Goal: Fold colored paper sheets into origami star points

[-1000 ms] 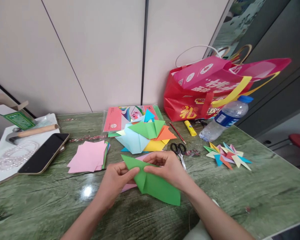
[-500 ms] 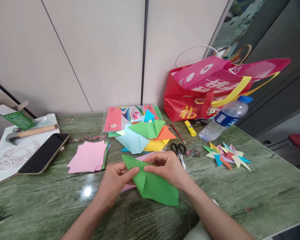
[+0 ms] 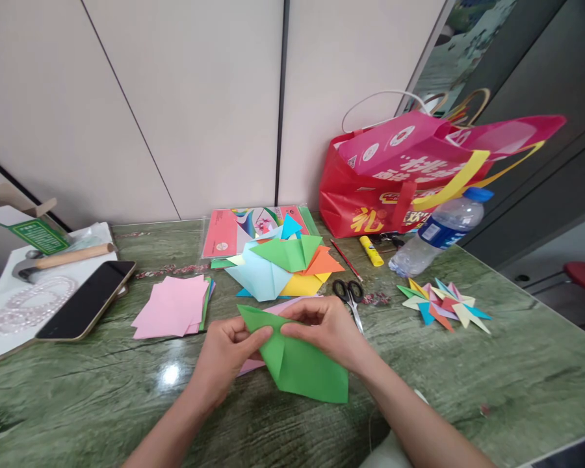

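Observation:
A green sheet of paper (image 3: 309,370), partly folded, is held up over the table between both hands. My left hand (image 3: 229,351) pinches its left part, thumb in front. My right hand (image 3: 324,328) grips the upper edge, its thumb close to the left thumb. Under the hands lies pink-purple paper (image 3: 253,364), mostly hidden. Just behind is a pile of folded papers, with a green one (image 3: 292,252) on top of a light blue one (image 3: 260,273). A stack of pink squares (image 3: 173,305) lies to the left.
Black-handled scissors (image 3: 353,299), a red pencil (image 3: 346,260) and a yellow glue stick (image 3: 371,251) lie behind my right hand. Folded colourful stars (image 3: 446,304), a bottle (image 3: 439,231) and a red bag (image 3: 361,188) are at right. A phone (image 3: 85,300) and a hammer (image 3: 73,255) are at left.

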`<state>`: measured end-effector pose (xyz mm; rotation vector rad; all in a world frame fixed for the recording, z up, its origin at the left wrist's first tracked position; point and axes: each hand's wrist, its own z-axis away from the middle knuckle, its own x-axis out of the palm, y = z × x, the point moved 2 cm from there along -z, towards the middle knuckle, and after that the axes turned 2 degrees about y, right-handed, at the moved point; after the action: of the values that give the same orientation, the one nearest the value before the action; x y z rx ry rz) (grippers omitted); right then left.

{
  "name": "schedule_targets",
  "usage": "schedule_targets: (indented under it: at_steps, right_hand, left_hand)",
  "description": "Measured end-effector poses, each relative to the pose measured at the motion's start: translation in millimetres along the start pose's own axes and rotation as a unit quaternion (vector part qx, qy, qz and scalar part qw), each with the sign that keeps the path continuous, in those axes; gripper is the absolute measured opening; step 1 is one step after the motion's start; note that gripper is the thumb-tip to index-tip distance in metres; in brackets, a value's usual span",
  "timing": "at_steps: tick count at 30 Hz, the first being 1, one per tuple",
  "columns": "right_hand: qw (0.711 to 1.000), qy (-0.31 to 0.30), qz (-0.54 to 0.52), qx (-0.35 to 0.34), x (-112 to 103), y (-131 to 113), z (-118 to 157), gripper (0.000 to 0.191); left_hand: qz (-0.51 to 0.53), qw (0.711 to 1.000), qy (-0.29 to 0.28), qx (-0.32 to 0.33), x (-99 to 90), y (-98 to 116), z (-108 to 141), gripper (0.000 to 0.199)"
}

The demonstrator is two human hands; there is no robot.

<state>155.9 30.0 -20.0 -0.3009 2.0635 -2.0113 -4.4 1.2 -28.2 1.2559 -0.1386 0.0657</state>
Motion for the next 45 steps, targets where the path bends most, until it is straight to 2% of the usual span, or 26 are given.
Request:
schedule_targets:
  at_steps: [5, 9, 12, 16, 27, 33, 37, 40, 45]
  right_hand:
    - [1.0, -0.022, 0.013, 0.0, 1, 2, -1, 0.012]
    - [1.0, 0.002, 0.018, -0.002, 1, 4, -1, 0.011]
    - [0.999, 0.04, -0.002, -0.001, 1, 3, -1, 0.012]
    - [0.995, 0.095, -0.038, 0.016, -2, 2, -2, 0.017]
    - [0.978, 0.142, -0.143, 0.056, -2, 8, -2, 0.024]
    - [0.969, 0.172, -0.168, 0.052, -3, 9, -4, 0.022]
    - [0.969, 0.17, -0.175, 0.046, -1, 11, -4, 0.02]
    - [0.97, 0.162, -0.175, 0.051, 0, 12, -4, 0.021]
    - [0.964, 0.182, -0.185, 0.053, 1, 14, -4, 0.023]
  left_hand:
    - [-0.044, 0.999, 0.02, 0.02, -1.8, 1, 0, 0.022]
    - [-0.053, 0.998, 0.018, 0.042, -2.2, 2, 0, 0.021]
    - [-0.009, 0.999, -0.02, 0.038, 2.0, 3, 3, 0.02]
    - [0.012, 0.998, -0.06, -0.014, 9.6, 0, 6, 0.026]
    - [0.068, 0.997, -0.046, 0.013, 10.4, -5, 4, 0.022]
    - [0.071, 0.996, -0.045, 0.043, 11.9, -4, 4, 0.026]
    - [0.037, 0.998, -0.01, 0.051, 6.9, -8, 0, 0.025]
    - [0.019, 0.998, -0.016, 0.054, 4.5, -9, -1, 0.024]
    - [0.042, 0.997, -0.008, 0.061, 6.4, -3, 0, 0.023]
